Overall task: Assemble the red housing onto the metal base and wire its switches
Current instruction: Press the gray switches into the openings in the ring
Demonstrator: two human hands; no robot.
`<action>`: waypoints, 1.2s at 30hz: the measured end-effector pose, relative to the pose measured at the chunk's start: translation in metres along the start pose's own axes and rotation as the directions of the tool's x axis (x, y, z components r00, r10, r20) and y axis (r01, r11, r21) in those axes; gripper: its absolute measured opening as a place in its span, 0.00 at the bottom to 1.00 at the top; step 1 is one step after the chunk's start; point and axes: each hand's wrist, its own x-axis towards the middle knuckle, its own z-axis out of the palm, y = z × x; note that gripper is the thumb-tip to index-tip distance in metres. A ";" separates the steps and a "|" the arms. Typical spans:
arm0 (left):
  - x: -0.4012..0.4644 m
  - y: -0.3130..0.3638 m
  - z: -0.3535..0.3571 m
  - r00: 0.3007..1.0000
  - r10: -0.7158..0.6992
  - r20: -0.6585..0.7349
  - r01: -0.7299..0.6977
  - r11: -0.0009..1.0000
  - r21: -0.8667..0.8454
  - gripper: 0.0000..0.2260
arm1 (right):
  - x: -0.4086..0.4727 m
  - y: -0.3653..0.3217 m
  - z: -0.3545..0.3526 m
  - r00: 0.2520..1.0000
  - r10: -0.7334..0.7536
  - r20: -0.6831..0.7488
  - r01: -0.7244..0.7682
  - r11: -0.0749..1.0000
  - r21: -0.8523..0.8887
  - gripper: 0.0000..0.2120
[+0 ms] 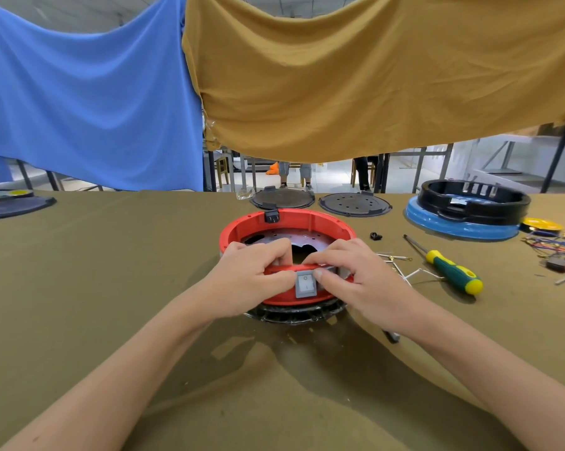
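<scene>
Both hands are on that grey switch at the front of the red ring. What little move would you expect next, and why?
Probably a firm inward push with both thumbs. The grey rocker switch sits in the near wall of the red housing, the left hand and right hand grip the rim either side, and whether it is fully seated is unclear.

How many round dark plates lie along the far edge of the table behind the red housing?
2 just behind the red housing: one dark plate by its rear clip, one perforated plate to its right. A third dark, plate-like piece lies far left, cut off by the frame.
</scene>
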 end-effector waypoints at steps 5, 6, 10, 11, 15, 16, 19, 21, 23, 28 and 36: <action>-0.002 -0.004 0.002 0.998 0.051 -0.026 -0.050 0.998 0.033 0.15 | -0.002 0.000 -0.001 1.000 0.000 0.003 0.000 1.000 0.017 0.13; -0.002 -0.005 0.002 0.998 0.055 -0.025 -0.054 0.997 0.048 0.15 | -0.002 -0.001 -0.001 1.000 0.000 0.000 0.000 1.000 0.014 0.13; -0.001 -0.006 0.002 0.998 0.064 -0.024 -0.062 0.996 0.070 0.16 | -0.002 -0.002 -0.001 1.000 0.005 0.003 -0.005 1.000 0.011 0.13; -0.001 -0.005 0.002 0.998 0.063 -0.023 -0.062 0.996 0.066 0.15 | -0.001 -0.002 -0.001 1.000 0.006 -0.001 -0.006 1.000 0.010 0.13; 0.000 -0.003 0.002 0.999 0.048 -0.019 -0.047 0.998 0.042 0.13 | -0.001 -0.002 -0.001 1.000 0.007 0.002 -0.007 1.000 0.012 0.13; 0.000 -0.002 0.002 0.999 0.045 -0.013 -0.044 0.998 0.040 0.12 | -0.001 -0.002 -0.001 1.000 0.005 0.001 -0.005 1.000 0.012 0.13; 0.000 -0.002 0.001 0.999 0.033 0.004 -0.033 0.999 0.041 0.09 | 0.000 -0.002 -0.001 1.000 0.003 -0.003 -0.003 1.000 0.017 0.12; 0.000 -0.002 0.001 1.000 0.029 0.003 -0.030 0.998 0.061 0.09 | 0.001 -0.003 -0.001 1.000 -0.003 -0.014 0.003 1.000 0.009 0.12; 0.000 -0.003 0.001 0.999 0.040 -0.002 -0.040 0.997 0.069 0.09 | 0.002 -0.003 0.000 1.000 0.001 -0.016 -0.001 1.000 0.006 0.12; -0.002 -0.003 0.002 0.998 0.057 -0.027 -0.056 0.997 0.055 0.08 | -0.001 0.000 0.001 0.999 -0.017 -0.035 0.017 1.000 0.010 0.12; -0.004 -0.004 -0.001 0.994 0.111 0.000 -0.109 0.973 0.206 0.11 | -0.006 0.006 0.001 0.996 -0.087 -0.021 0.085 0.995 -0.060 0.16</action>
